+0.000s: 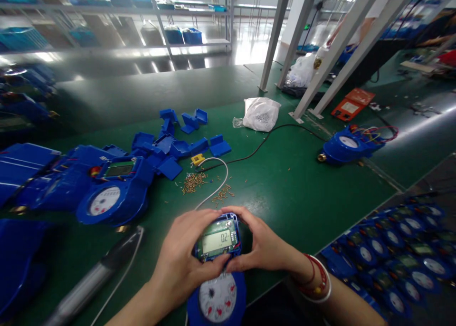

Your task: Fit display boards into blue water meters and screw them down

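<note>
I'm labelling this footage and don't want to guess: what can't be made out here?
Held meter, lower end: head view, cut off by the bottom edge.
Parts of its casing: head view, covered by the left hand and right hand.
Grey-black tool, rear end: head view, cut off by the bottom edge.
Brass-coloured pieces: head view, too small to count.
White bag, contents: head view, too small to identify.

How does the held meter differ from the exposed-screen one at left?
On the held meter, the screen reads 0.2; on the left meter, it looks dark.
The held meter sits between left hand and right hand; the left meter rests on the bench.
Both have blue bodies and white dials.
</note>
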A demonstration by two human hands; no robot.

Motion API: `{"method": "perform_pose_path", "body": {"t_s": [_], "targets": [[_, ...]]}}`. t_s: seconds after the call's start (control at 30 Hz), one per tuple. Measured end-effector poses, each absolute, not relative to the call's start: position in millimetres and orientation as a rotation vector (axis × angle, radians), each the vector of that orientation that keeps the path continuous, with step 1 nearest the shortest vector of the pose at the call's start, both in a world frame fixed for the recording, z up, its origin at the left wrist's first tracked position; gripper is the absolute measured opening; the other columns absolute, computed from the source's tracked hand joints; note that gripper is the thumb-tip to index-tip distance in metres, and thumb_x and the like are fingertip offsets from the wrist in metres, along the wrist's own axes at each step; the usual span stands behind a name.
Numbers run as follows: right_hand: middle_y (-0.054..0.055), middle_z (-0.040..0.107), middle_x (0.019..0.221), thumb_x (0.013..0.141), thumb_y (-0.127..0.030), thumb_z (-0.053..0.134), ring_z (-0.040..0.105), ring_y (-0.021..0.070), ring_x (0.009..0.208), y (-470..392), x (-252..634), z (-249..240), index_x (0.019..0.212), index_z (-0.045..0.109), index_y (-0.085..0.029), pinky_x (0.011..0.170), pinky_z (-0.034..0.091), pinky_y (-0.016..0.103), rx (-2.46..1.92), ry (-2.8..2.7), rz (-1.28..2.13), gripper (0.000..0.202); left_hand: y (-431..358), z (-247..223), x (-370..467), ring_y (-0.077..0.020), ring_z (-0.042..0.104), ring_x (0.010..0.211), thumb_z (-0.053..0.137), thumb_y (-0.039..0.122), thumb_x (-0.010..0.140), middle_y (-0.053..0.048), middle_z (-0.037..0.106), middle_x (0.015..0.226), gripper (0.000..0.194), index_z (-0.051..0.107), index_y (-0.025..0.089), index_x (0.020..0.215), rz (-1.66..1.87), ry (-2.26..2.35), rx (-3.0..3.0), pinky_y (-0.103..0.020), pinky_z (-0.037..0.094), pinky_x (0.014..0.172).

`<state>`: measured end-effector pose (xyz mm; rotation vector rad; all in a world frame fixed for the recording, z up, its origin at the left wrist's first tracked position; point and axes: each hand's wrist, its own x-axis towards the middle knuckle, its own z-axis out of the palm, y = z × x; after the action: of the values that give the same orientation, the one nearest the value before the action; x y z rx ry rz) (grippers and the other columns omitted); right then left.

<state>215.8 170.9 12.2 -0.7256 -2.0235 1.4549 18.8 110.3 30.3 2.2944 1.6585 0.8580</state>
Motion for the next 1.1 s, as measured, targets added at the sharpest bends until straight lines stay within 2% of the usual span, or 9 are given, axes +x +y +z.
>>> {"method": "perform_pose_path", "body": {"t_s": [0.1, 0.23, 0.43, 0.57, 0.67, 0.8, 0.93, 1.1], "targets": [[0.011, 0.051, 0.131, 0.064, -0.034, 0.078, 0.051, 0.024, 0.12, 167, 213, 17, 0.134, 0.036, -0.021, 0.101, 0.042, 0.041, -0.735, -2.066, 1.375, 0.083, 108, 28, 18, -0.0248, 0.059, 0.105, 0.069, 0.032, 0.07, -0.009, 0.063, 0.111, 0.052, 0.051, 0.02, 0.117, 0.94, 1.647, 2.225, -0.039, 0.049, 0.091], [0.009, 0.052, 0.127, 0.062, -0.027, 0.078, 0.05, 0.0233, 0.118, 164, 206, 25, 0.13, 0.04, -0.022, 0.101, 0.041, 0.041, -0.724, -2.092, 1.295, 0.078, 106, 27, 15, -0.0224, 0.06, 0.103, 0.068, 0.03, 0.07, -0.007, 0.061, 0.111, 0.048, 0.053, 0.021, 0.114, 0.969, 1.652, 2.041, -0.033, 0.051, 0.089], [0.006, 0.059, 0.116, 0.059, -0.025, 0.08, 0.057, 0.0221, 0.105, 168, 197, 36, 0.122, 0.047, -0.021, 0.09, 0.047, 0.037, -0.869, -2.121, 1.324, 0.072, 106, 28, 11, -0.02, 0.061, 0.099, 0.068, 0.029, 0.07, -0.005, 0.061, 0.108, 0.045, 0.054, 0.022, 0.112, 0.974, 1.646, 2.005, -0.029, 0.052, 0.087], [0.003, 0.062, 0.106, 0.056, -0.029, 0.082, 0.06, 0.021, 0.094, 179, 196, 32, 0.116, 0.05, -0.022, 0.08, 0.05, 0.035, -0.852, -2.079, 1.6, 0.068, 106, 28, 10, -0.0188, 0.061, 0.1, 0.068, 0.03, 0.07, -0.004, 0.061, 0.109, 0.046, 0.053, 0.022, 0.113, 0.984, 1.645, 1.982, -0.026, 0.052, 0.085], [0.002, 0.063, 0.103, 0.054, -0.018, 0.081, 0.061, 0.0187, 0.091, 186, 194, 24, 0.112, 0.05, -0.021, 0.076, 0.051, 0.031, -0.769, -1.955, 1.768, 0.066, 106, 27, 10, -0.0189, 0.06, 0.101, 0.068, 0.03, 0.072, -0.004, 0.061, 0.109, 0.045, 0.053, 0.022, 0.114, 0.983, 1.649, 1.963, -0.026, 0.052, 0.084], [0.002, 0.064, 0.098, 0.058, -0.004, 0.072, 0.062, 0.015, 0.083, 192, 192, 17, 0.109, 0.051, -0.017, 0.071, 0.05, 0.027, -0.716, -1.773, 1.988, 0.057, 105, 25, 12, -0.0201, 0.06, 0.102, 0.067, 0.028, 0.071, -0.005, 0.06, 0.11, 0.045, 0.052, 0.022, 0.114, 0.985, 1.641, 1.984, -0.029, 0.051, 0.087], [0.002, 0.066, 0.097, 0.054, -0.002, 0.073, 0.063, 0.0169, 0.083, 199, 189, 24, 0.108, 0.055, -0.016, 0.069, 0.049, 0.026, -0.778, -2.038, 1.777, 0.059, 107, 27, 15, -0.0188, 0.059, 0.102, 0.067, 0.026, 0.071, -0.005, 0.06, 0.109, 0.045, 0.052, 0.021, 0.113, 1.001, 1.602, 2.038, -0.028, 0.049, 0.088], [0.003, 0.07, 0.087, 0.059, -0.004, 0.069, 0.065, 0.017, 0.077, 205, 184, 33, 0.098, 0.063, -0.013, 0.064, 0.048, 0.022, -0.83, -2.271, 1.549, 0.041, 109, 28, 18, -0.0163, 0.058, 0.103, 0.067, 0.025, 0.071, -0.005, 0.059, 0.11, 0.047, 0.051, 0.02, 0.115, 1.001, 1.554, 2.123, -0.024, 0.046, 0.091]]}}
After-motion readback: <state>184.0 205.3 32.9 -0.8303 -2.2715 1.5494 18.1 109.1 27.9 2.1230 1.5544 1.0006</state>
